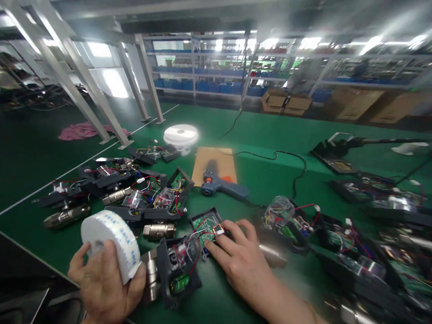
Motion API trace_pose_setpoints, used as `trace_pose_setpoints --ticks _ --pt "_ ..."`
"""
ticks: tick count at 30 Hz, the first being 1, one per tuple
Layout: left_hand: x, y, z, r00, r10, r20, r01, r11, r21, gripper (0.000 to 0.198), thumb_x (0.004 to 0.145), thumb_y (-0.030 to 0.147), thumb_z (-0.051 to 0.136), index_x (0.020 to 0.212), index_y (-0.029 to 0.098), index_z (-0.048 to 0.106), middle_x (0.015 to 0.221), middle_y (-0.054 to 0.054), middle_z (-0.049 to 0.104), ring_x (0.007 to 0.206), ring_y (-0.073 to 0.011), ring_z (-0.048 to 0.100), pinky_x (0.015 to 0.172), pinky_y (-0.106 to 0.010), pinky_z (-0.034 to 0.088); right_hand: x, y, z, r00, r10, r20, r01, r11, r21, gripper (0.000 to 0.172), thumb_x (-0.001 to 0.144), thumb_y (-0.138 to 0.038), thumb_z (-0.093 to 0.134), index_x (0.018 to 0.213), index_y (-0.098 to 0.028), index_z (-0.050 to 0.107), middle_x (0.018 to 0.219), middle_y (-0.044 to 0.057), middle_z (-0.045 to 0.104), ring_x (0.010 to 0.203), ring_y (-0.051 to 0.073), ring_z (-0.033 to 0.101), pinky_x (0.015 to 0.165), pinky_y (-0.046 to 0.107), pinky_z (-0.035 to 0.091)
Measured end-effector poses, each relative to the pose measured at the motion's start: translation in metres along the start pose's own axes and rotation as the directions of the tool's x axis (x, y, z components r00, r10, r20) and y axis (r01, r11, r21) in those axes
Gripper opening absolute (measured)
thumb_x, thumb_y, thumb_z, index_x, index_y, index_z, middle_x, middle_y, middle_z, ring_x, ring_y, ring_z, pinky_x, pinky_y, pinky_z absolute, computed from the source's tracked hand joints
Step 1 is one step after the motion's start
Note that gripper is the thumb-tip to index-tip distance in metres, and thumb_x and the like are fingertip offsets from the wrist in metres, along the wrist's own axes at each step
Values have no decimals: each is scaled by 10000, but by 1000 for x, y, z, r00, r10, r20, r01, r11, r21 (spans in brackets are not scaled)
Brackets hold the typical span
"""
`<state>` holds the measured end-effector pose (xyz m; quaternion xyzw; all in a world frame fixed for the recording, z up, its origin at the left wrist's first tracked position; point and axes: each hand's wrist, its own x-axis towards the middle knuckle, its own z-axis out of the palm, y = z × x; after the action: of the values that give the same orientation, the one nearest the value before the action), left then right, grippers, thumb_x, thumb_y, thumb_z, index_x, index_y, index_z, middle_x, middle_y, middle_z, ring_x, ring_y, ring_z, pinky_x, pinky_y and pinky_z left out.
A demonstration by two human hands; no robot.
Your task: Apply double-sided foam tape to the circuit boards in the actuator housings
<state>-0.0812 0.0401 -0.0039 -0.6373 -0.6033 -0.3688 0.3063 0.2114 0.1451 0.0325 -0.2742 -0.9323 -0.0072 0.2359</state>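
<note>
My left hand (108,283) is wrapped round a wide roll of white tape (113,238) with blue print on its backing. A small piece of the tape's end sticks out by my fingers. My right hand (241,258) reaches over an open dark housing part with a green circuit board (201,222) and thin wires. Its fingertips close on a small dark, orange-edged component (218,229) at the board's edge. Between my hands lies the matching open housing (178,270), with a clear cover, a green cylindrical part and red wires. A metal valve fitting (151,274) is attached at its left.
A grey-blue glue gun (224,185) rests on a brown board (216,155). Several opened wired units (148,193) crowd the left, and more (357,252) fill the right. Behind stand a white round lamp (181,134) and a black cable (297,164). Metal posts (79,76) rise at left.
</note>
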Motion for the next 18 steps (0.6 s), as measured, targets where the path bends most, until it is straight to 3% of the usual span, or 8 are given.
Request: trace_pose_setpoints --ticks 2,4,8,13,18 --pt "14 5 10 969 238 -62 -234 970 69 931 805 347 717 1545 -29 295 953 -163 574 861 -315 558 1017 -699 418 10 3 -7 982 62 179 -49 996 -77 151 1022 -197 603 1114 -243 714 1009 28 747 1226 322 488 1070 573 174" --pt "24 17 15 947 314 -71 -309 949 69 885 825 300 681 1520 -89 294 936 -175 574 845 -310 560 1034 -691 409 19 6 -15 940 144 309 -106 985 -137 109 999 -209 653 1054 -233 743 1057 48 753 1301 369 456 1090 645 156" --pt "28 55 18 955 296 -25 -297 955 1 860 844 255 649 1541 -65 259 932 -149 566 847 -292 562 1091 -678 356 35 14 -31 899 245 363 -183 963 -196 125 957 -155 686 897 -192 790 990 99 772 1308 430 465 1088 745 181" --pt "24 103 27 963 269 4 -267 960 -84 798 889 235 581 1565 -16 237 992 -143 559 918 -277 568 1161 -642 274 43 25 -46 864 314 394 -228 941 -250 218 892 -83 696 813 -249 813 921 106 787 1234 412 530 1098 792 158" --pt "27 134 41 977 212 35 -205 966 -156 735 925 226 519 1572 12 245 1093 -168 566 1042 -288 571 1167 -628 280 40 39 -61 839 367 401 -258 918 -301 225 842 -52 690 812 -237 814 895 129 787 1192 413 563 1101 805 137"
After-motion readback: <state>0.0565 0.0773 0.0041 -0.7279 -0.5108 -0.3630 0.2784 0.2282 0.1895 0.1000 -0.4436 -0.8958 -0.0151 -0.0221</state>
